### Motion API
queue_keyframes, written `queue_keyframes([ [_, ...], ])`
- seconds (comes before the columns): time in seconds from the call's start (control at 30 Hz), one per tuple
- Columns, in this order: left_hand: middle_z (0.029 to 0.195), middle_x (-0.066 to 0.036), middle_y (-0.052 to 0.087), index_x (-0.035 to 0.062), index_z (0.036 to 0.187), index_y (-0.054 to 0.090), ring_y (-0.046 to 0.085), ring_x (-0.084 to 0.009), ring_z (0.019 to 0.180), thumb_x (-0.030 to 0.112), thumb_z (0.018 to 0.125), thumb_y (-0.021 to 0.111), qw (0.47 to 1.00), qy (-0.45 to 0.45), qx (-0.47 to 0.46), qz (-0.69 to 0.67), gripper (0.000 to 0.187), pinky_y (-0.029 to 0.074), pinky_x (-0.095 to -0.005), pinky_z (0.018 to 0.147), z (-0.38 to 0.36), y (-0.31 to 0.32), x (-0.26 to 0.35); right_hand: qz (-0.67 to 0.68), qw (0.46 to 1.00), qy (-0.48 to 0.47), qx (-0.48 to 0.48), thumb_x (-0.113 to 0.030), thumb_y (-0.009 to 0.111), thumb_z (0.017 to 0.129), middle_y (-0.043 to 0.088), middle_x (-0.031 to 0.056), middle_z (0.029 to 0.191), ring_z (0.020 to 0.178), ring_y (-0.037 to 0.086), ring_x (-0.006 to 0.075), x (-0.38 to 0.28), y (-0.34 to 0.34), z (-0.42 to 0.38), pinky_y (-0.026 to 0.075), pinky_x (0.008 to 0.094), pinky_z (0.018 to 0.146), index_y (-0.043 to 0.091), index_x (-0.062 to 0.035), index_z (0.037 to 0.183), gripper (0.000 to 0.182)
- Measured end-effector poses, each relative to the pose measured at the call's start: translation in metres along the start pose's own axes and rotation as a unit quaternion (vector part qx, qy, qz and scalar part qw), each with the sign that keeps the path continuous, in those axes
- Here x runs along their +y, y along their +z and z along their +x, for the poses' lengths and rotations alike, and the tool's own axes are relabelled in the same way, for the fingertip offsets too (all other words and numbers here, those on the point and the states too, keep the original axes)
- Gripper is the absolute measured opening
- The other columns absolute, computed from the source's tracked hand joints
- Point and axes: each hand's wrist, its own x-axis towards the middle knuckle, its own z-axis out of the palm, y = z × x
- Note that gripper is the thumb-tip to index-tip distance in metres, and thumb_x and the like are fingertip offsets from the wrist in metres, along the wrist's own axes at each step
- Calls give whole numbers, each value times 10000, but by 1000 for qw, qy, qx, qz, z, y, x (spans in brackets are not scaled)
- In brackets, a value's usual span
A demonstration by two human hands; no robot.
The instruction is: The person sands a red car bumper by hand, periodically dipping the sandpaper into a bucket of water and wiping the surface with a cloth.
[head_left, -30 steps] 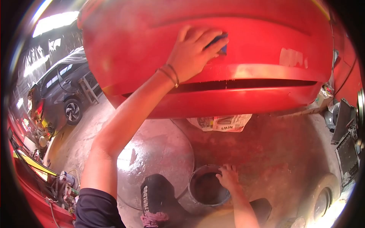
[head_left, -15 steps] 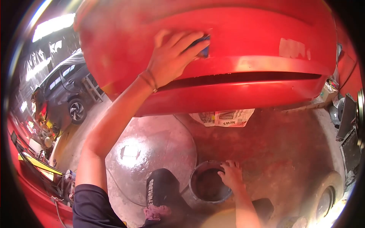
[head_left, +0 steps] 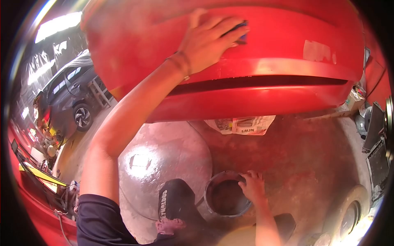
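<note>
A red car bumper (head_left: 271, 45) fills the upper part of the head view. My left hand (head_left: 211, 39) presses a small blue sanding pad (head_left: 243, 37) against its face, above the long dark slot. Most of the pad is hidden under my fingers. Low down, my right hand (head_left: 253, 186) grips the right rim of a black bucket (head_left: 208, 203), thumb toward the inside. Dark liquid appears to be in the bucket. A pale, scuffed patch (head_left: 317, 51) shows on the bumper's right side.
Newspaper (head_left: 242, 125) hangs below the bumper. A hose (head_left: 210, 149) curves over the wet floor. At left stands a dark car (head_left: 67, 92) beside a small stand (head_left: 99, 92). A tire (head_left: 349, 213) lies at lower right. Pink cloth (head_left: 169, 226) rests by my leg.
My left hand has slid right and upward across the bumper with the sanding pad. My right hand stays at the bucket rim, shifted only slightly.
</note>
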Motion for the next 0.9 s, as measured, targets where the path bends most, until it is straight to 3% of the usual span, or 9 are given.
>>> queue_keyframes([
  [0.07, 1430, 49, 658, 240, 1392, 707, 615, -161, 1233, 262, 931, 784, 999, 23, -2, 30, 468, 309, -509, 1120, 12, -3, 0, 3, 1000, -3, -5, -316, 804, 937, 551, 102, 1533, 1462, 440, 383, 8, 5, 5, 418, 617, 1176, 719, -198, 1380, 465],
  [0.17, 1429, 47, 653, 231, 1408, 690, 611, -159, 1231, 272, 943, 769, 999, -7, -15, 29, 473, 316, -533, 1119, -41, -22, -24, -1, 1000, 1, -5, -313, 797, 944, 554, 100, 1531, 1471, 429, 384, 5, -2, 4, 412, 613, 1186, 727, -197, 1374, 451],
  [0.27, 1433, 49, 647, 235, 1404, 691, 596, -153, 1258, 266, 940, 769, 998, -39, -47, -7, 472, 317, -540, 1115, -40, -21, -19, 11, 1000, 10, -10, -315, 794, 946, 553, 100, 1531, 1474, 423, 386, 2, -7, 4, 407, 611, 1191, 731, -194, 1370, 446],
  [0.37, 1431, 51, 652, 244, 1414, 687, 601, -155, 1257, 275, 928, 777, 999, 11, -8, 45, 495, 306, -540, 1119, 18, 2, 5, 15, 1000, 9, -9, -319, 794, 945, 548, 101, 1533, 1472, 424, 381, 7, 6, 10, 403, 605, 1195, 734, -190, 1363, 442],
  [0.57, 1442, 42, 638, 236, 1430, 670, 592, -173, 1257, 283, 973, 734, 996, -41, -61, 54, 464, 332, -575, 1118, -46, -32, -14, 22, 999, 29, -11, -306, 796, 944, 538, 100, 1545, 1476, 422, 370, 0, -10, 6, 406, 583, 1197, 738, -184, 1351, 429],
  [0.77, 1440, 59, 646, 242, 1414, 692, 594, -161, 1251, 289, 950, 766, 1000, -1, 8, -5, 472, 315, -568, 1134, 22, 17, 4, 28, 999, 23, -10, -312, 802, 938, 540, 98, 1546, 1479, 421, 372, 7, 4, 10, 402, 582, 1198, 745, -187, 1334, 419],
  [0.9, 1430, 60, 649, 237, 1399, 694, 597, -162, 1238, 273, 964, 749, 1000, -28, -15, 0, 440, 315, -575, 1132, -31, -15, -11, 15, 1000, 13, 6, -302, 800, 936, 561, 99, 1527, 1463, 443, 380, 11, 1, 10, 398, 580, 1200, 748, -203, 1330, 410],
])
